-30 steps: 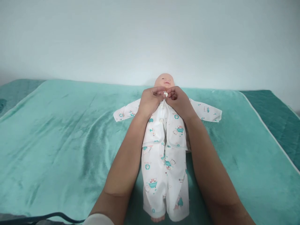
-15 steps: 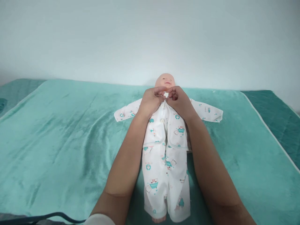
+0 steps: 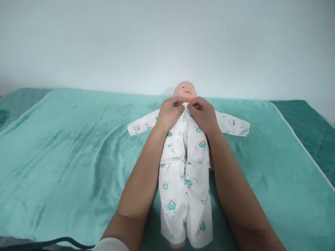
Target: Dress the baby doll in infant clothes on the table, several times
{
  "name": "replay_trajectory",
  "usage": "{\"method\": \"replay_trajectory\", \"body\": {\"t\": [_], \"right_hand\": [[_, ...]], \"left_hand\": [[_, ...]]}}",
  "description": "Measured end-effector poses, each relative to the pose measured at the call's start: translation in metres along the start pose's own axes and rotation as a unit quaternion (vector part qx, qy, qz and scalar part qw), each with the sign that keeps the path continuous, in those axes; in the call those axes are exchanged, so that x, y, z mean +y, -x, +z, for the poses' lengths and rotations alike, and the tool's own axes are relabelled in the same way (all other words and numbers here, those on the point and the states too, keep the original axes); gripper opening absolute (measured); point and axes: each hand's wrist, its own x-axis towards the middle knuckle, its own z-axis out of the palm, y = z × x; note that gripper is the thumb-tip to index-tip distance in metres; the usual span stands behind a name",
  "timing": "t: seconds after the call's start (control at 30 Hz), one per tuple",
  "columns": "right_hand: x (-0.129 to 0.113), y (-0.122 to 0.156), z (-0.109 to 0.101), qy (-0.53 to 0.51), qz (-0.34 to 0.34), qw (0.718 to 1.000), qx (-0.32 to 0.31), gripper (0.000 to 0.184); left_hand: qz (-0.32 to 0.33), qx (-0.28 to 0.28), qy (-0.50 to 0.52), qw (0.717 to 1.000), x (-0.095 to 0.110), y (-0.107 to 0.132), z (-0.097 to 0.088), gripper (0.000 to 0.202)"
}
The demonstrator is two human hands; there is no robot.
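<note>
A baby doll (image 3: 184, 89) lies on its back on a teal blanket (image 3: 65, 153), head toward the wall. It wears a white printed romper (image 3: 184, 174) with buttons down the front and sleeves spread to both sides. My left hand (image 3: 169, 113) and my right hand (image 3: 203, 114) meet at the collar just below the doll's chin. Both are closed, pinching the two edges of the romper's neckline together. Both forearms run alongside the doll's body.
A darker teal cover (image 3: 311, 136) shows at the right beyond the blanket's white edge. A dark cable (image 3: 52, 242) runs along the bottom left. A plain pale wall (image 3: 167, 42) stands behind the bed.
The small white button seen between my fingertips earlier is now hidden as my hands press closer at the collar. The doll has barely shifted.
</note>
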Motion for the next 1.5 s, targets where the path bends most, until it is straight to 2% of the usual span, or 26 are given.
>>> {"method": "replay_trajectory", "body": {"t": [0.3,0.43,0.67,0.83,0.97,1.17,1.3,1.4,1.5], "right_hand": [[0.001,-0.001,0.001,0.021,-0.014,1.0,0.006,0.008],[0.0,0.0,0.001,0.024,-0.013,1.0,0.015,0.017],[0.0,0.001,0.002,0.041,-0.036,0.998,0.044,0.021],[-0.001,0.003,0.003,0.097,-0.055,0.992,0.065,0.028],[-0.001,0.004,0.003,0.135,-0.063,0.988,0.04,0.029],[-0.012,0.03,-0.004,0.175,-0.067,0.982,0.002,0.023],[-0.03,0.058,-0.001,0.204,-0.086,0.974,0.047,0.015],[-0.038,0.071,0.006,0.25,-0.056,0.963,0.084,0.016],[-0.042,0.075,0.006,0.248,-0.006,0.966,0.078,0.018]], "left_hand": [[0.025,0.032,-0.07,0.997,0.0,0.001,0.001,0.027],[0.04,0.043,-0.084,0.995,-0.001,0.001,0.0,0.025],[0.048,0.059,-0.124,0.989,0.0,0.002,-0.001,0.025],[0.038,0.055,-0.121,0.99,-0.002,0.0,-0.001,0.026],[0.041,0.057,-0.11,0.991,-0.005,0.0,-0.002,0.026],[0.085,0.081,-0.116,0.986,0.001,0.023,-0.003,0.025],[0.098,0.094,-0.107,0.985,0.009,0.044,-0.001,0.021],[0.088,0.093,-0.11,0.986,0.011,0.052,0.001,0.017],[0.078,0.088,-0.135,0.984,0.015,0.056,0.0,0.014]]}}
